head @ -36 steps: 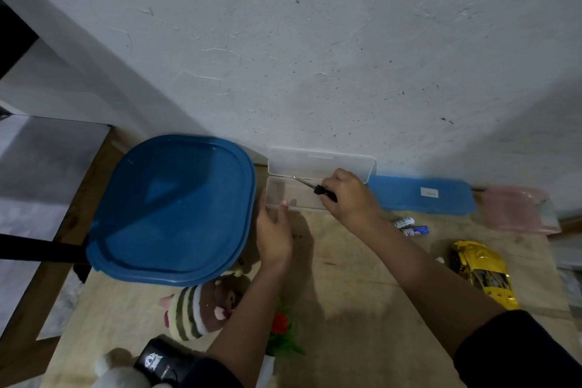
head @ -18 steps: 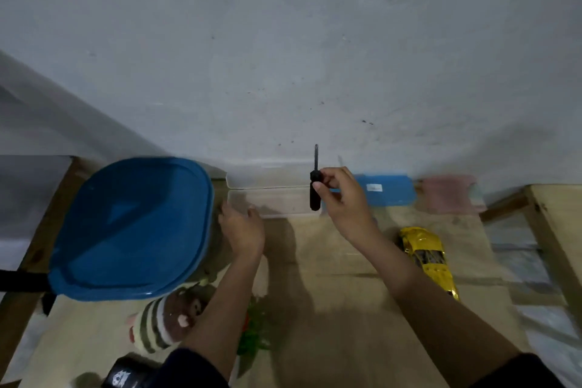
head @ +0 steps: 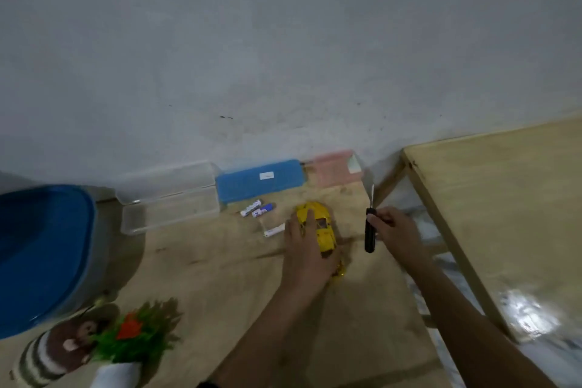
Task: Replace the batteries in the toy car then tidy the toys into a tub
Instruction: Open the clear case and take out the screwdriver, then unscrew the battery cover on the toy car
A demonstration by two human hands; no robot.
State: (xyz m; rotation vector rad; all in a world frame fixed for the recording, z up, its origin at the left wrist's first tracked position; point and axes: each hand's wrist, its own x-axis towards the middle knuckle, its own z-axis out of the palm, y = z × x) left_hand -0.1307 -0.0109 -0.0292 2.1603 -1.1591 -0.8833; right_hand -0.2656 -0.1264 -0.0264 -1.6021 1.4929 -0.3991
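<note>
The left hand [head: 304, 257] is lying over the yellow toy car [head: 321, 228] on the wooden table [head: 220, 268], while the right hand [head: 395, 230] is gripping a black-handled screwdriver [head: 369, 230] upright just beside it.

A pale grey plastered wall [head: 283, 41], marked with small dark specks and scuffs, is filling the upper half of the view. Below it, a light wooden counter [head: 204, 268] is running along the wall's base. To the right, a second wooden table [head: 504, 214] is standing apart at an angle, its glossy top catching a bright patch of reflected light. Pale floor [head: 437, 264] is showing in the gap between them.
</note>
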